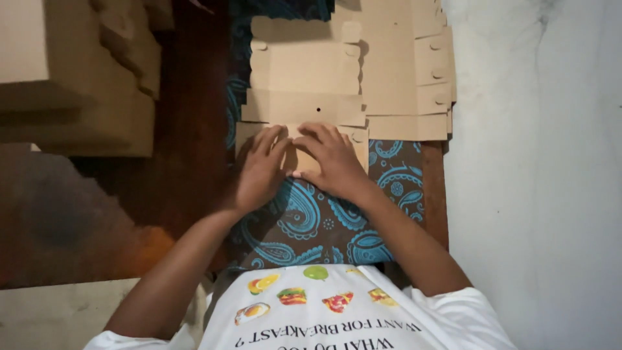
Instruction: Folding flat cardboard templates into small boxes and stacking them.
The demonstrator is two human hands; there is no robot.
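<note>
On the paisley cloth (311,220), left hand (260,170) and right hand (332,159) press flat, fingers spread, on the cardboard blank (304,107); uneven pressure could skew its crease.

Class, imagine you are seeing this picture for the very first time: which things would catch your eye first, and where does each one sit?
First, the left hand and right hand, pressed flat side by side on the near edge of a flat brown cardboard box blank at the centre. Next, the dark cloth with bright blue paisley swirls spread beneath them. More cut cardboard sheets lie stacked to the right, beside a pale wall.
</note>
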